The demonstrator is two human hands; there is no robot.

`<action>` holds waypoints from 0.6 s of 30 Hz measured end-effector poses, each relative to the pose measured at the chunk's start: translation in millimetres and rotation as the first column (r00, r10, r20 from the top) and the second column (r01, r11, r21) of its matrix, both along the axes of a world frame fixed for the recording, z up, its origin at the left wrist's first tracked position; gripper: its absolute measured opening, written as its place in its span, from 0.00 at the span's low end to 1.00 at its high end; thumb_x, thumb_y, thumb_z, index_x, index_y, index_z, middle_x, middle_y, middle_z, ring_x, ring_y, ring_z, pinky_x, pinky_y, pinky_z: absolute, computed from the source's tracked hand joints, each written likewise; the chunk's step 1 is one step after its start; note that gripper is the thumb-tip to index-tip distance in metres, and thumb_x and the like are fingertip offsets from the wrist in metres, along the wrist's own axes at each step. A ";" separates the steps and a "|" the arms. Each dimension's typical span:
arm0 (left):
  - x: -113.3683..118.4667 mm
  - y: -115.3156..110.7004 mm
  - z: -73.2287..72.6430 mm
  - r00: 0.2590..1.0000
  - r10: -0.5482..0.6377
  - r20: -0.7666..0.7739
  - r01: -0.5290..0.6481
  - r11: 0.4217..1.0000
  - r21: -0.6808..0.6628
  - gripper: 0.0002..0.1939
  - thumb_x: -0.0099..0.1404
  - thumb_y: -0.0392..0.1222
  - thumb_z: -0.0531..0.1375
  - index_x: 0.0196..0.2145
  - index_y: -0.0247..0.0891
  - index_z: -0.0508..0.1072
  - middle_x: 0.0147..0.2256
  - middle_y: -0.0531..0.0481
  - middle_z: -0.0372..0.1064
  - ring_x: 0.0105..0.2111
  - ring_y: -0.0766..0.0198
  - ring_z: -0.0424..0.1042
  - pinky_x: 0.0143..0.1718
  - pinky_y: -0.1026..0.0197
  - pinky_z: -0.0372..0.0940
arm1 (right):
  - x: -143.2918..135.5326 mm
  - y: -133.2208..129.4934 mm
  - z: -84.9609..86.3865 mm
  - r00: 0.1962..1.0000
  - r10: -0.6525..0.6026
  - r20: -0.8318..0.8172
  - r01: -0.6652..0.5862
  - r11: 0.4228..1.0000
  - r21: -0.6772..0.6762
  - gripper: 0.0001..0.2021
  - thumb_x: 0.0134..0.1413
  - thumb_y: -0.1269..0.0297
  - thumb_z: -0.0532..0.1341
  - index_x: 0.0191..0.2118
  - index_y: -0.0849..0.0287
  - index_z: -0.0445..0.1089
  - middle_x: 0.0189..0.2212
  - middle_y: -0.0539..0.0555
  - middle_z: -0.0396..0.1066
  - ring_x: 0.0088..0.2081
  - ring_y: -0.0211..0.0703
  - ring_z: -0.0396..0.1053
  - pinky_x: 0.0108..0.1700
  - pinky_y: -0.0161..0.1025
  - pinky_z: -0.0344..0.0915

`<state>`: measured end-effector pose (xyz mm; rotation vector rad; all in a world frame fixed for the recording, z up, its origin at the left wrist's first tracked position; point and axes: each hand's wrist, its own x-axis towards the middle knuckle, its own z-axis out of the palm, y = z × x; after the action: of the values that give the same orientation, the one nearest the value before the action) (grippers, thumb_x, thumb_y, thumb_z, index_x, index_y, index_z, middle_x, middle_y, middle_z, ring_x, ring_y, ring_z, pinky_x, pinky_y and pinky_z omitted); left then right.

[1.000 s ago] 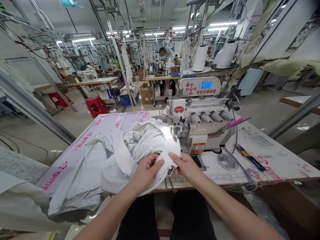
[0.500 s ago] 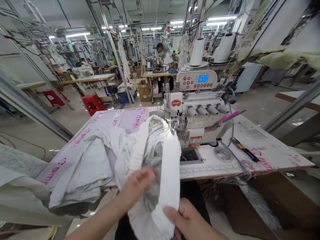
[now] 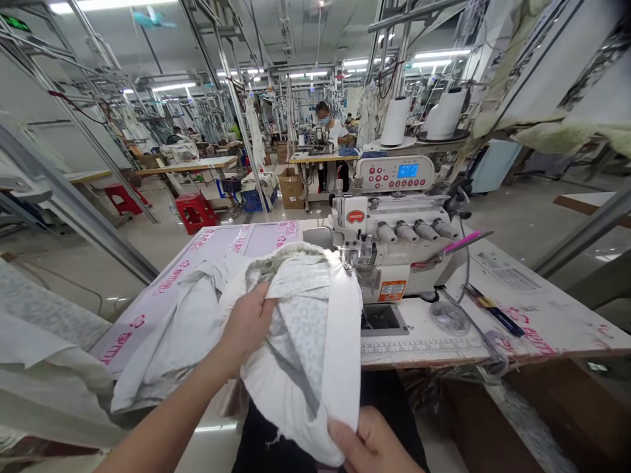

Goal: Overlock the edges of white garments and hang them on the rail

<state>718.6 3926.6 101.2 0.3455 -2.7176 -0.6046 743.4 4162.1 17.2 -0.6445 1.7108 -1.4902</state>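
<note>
A white garment [image 3: 300, 328] with a faint grey pattern inside lies over the table's front edge, its smooth white band [image 3: 341, 341] running up to the lit needle area of the sewing machine [image 3: 394, 243]. My left hand [image 3: 249, 322] is closed on a fold of the garment at the left side of its opening. Low in the view, my right hand [image 3: 367, 440] pinches the lower end of the band, thumb on top. The rest of the garment [image 3: 182, 328] spreads out left over the table.
Thread snips [image 3: 495, 312] and a clear round dish [image 3: 449, 318] lie on the table [image 3: 566, 328] right of the machine. Two white thread cones [image 3: 394, 121] stand behind it. A masked person [image 3: 335, 131] sits at another machine farther back. Red stools [image 3: 196, 213] stand at the left.
My left hand has moved up and left and closed on the garment, whose patterned inner cloth now spreads across the opening. My right hand still grips the band. The view has tilted slightly upward.
</note>
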 end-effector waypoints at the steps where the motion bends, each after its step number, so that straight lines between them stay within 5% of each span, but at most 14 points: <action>1: -4.0 0.1 2.7 1.000 0.016 -0.007 -0.016 1.000 -0.020 0.09 0.62 0.40 0.43 0.30 0.39 0.61 0.23 0.53 0.62 0.26 0.62 0.63 0.27 0.64 0.54 | -5.0 -1.9 4.0 1.000 0.010 -0.015 -0.010 1.000 -0.017 0.28 0.47 0.39 0.47 0.15 0.61 0.55 0.10 0.47 0.50 0.14 0.31 0.48 0.16 0.30 0.43; 11: -52.0 -9.8 14.0 0.990 0.109 -0.088 -0.119 0.987 -0.112 0.12 0.62 0.40 0.43 0.33 0.37 0.64 0.26 0.49 0.64 0.28 0.59 0.64 0.28 0.62 0.55 | -62.1 -10.2 20.5 0.986 -0.032 -0.163 0.018 0.996 -0.084 0.24 0.55 0.49 0.47 0.15 0.60 0.52 0.08 0.45 0.50 0.13 0.29 0.47 0.18 0.30 0.46; 14: -52.0 0.9 8.9 0.959 0.087 -0.269 -0.123 0.985 -0.121 0.12 0.61 0.40 0.46 0.41 0.34 0.62 0.32 0.45 0.63 0.33 0.59 0.63 0.33 0.60 0.57 | -79.2 -15.1 23.7 0.982 -0.052 -0.182 0.035 0.995 -0.094 0.24 0.54 0.49 0.47 0.15 0.60 0.53 0.08 0.45 0.51 0.13 0.30 0.48 0.18 0.30 0.46; 16: -43.0 17.5 0.9 0.926 -0.062 -0.371 0.004 0.988 -0.155 0.12 0.61 0.40 0.48 0.41 0.32 0.61 0.36 0.43 0.61 0.38 0.59 0.61 0.39 0.59 0.57 | -90.3 -19.8 26.8 0.981 -0.062 -0.186 0.043 0.993 -0.106 0.24 0.54 0.48 0.48 0.15 0.60 0.54 0.09 0.45 0.52 0.13 0.30 0.48 0.17 0.30 0.46; 18: -30.2 36.3 -7.2 0.926 -0.255 -0.277 0.234 0.966 -0.106 0.11 0.61 0.41 0.48 0.38 0.32 0.62 0.36 0.44 0.61 0.38 0.61 0.60 0.41 0.59 0.56 | -101.7 -24.2 30.2 0.978 -0.062 -0.198 0.038 0.992 -0.124 0.24 0.52 0.47 0.49 0.15 0.61 0.55 0.09 0.45 0.52 0.13 0.30 0.48 0.17 0.30 0.46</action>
<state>688.4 3962.9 94.0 -0.0986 -2.5056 -0.5714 641.7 4137.9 47.4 -0.8458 1.8107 -1.6184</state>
